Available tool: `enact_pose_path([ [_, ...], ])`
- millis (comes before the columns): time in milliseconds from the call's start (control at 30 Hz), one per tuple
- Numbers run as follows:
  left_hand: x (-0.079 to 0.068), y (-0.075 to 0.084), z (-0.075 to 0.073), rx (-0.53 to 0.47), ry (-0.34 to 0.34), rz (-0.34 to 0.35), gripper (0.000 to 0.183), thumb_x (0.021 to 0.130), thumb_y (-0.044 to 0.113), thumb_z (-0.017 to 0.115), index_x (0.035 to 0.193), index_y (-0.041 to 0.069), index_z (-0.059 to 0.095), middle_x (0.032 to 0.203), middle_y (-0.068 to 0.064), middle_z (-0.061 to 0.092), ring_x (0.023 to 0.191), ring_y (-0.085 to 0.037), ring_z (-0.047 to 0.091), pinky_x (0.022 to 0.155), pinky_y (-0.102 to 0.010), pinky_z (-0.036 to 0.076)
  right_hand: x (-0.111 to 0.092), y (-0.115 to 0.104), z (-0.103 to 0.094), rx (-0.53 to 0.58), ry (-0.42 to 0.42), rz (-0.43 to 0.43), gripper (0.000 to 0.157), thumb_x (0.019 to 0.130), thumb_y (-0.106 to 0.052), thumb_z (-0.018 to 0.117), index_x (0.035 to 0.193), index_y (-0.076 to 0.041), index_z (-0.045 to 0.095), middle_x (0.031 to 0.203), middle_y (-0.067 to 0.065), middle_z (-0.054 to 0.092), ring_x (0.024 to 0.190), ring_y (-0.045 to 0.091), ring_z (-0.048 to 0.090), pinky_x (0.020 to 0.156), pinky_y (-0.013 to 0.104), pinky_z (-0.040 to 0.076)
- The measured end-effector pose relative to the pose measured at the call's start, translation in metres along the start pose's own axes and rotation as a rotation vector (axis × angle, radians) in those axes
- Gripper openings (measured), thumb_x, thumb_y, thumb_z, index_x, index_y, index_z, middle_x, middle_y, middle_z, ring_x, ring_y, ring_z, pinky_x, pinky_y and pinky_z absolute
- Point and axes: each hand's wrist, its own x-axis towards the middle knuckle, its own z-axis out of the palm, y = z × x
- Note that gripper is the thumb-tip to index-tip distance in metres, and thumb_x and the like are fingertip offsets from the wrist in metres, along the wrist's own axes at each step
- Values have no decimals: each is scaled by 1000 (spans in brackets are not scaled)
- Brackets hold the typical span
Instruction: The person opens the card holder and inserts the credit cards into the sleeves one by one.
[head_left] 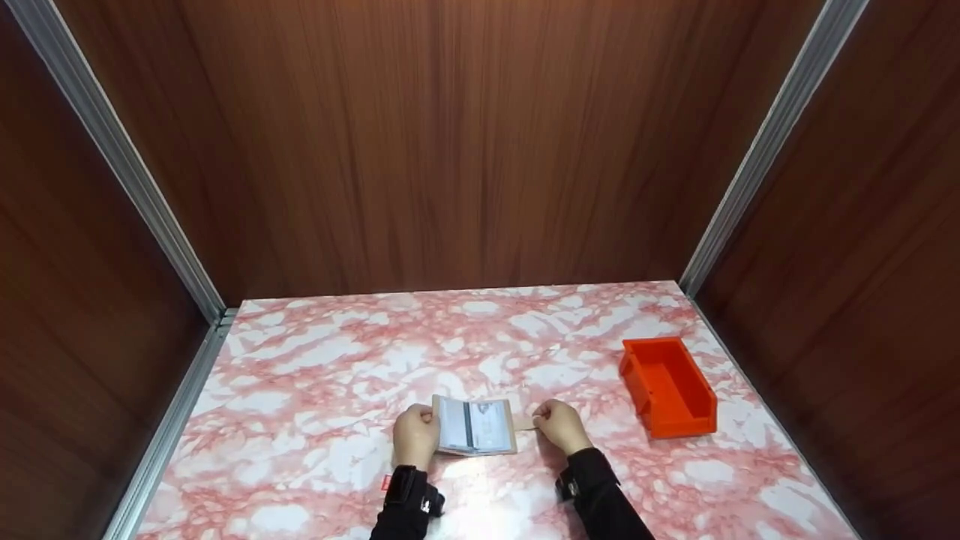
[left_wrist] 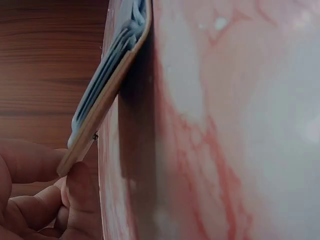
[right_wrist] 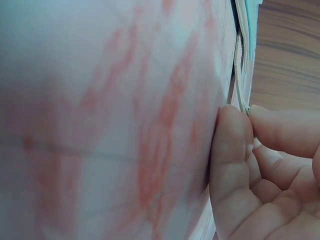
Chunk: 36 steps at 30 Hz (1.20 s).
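A card holder [head_left: 489,429] with a tan cover and clear plastic sleeves lies spread open in front of me, a printed card showing in its right half. My left hand [head_left: 415,436] pinches the left cover edge between thumb and fingers. In the left wrist view that cover half [left_wrist: 107,97] tilts up off the table, its sleeves stacked on top. A tan closing tab [head_left: 524,423] sticks out from the right cover, and my right hand [head_left: 562,427] pinches its end. The right wrist view shows the thin tab [right_wrist: 238,75] between thumb and fingertip.
An orange-red plastic bin [head_left: 667,390] stands on the right of the pink-and-white marbled table [head_left: 315,397]. Brown wood-grain panels [head_left: 465,150] enclose the back and both sides, with metal corner posts [head_left: 135,172]. A small red piece [head_left: 386,482] shows beside my left wrist.
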Motion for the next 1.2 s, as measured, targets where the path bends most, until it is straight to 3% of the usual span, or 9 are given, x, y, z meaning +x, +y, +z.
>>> enact_pose_path([
  [233, -2, 19, 2, -67, 35, 74, 5, 83, 1, 69, 87, -1, 72, 78, -10, 69, 77, -31, 65, 75, -44, 51, 0, 1, 1, -7, -4, 7, 4, 80, -2, 67, 80, -3, 63, 70, 0, 56, 69, 18, 53, 70, 37, 47],
  [533, -7, 31, 15, -120, 5, 115, 7, 82, 2, 70, 88, 0, 72, 76, -7, 68, 73, -26, 65, 71, -41, 53, -1, 2, 1, -7, -2, 8, 4, 79, -1, 67, 80, -2, 64, 71, 0, 57, 70, 19, 54, 71, 38, 47],
  [800, -13, 39, 28, -81, -20, 161, 5, 83, 6, 72, 86, 2, 71, 75, -3, 63, 74, -23, 62, 72, -39, 50, -3, 2, -1, 2, -1, -1, 3, 81, -2, 65, 80, -2, 63, 71, 0, 57, 68, 18, 53, 68, 35, 47],
  [1033, -17, 42, 36, -52, 3, 256, 7, 79, 8, 74, 81, 2, 71, 73, -4, 63, 73, -25, 61, 71, -38, 50, -3, 0, -1, 15, 4, 9, 3, 80, -2, 67, 81, -2, 64, 71, 0, 57, 68, 17, 53, 68, 35, 47],
  [1200, -20, 41, 39, -49, -47, 278, 17, 79, 15, 76, 84, 1, 71, 74, -4, 62, 72, -22, 59, 70, -36, 49, -3, -1, -2, 20, 2, 3, 4, 79, -2, 67, 81, -1, 64, 71, 1, 57, 67, 18, 53, 67, 36, 47],
])
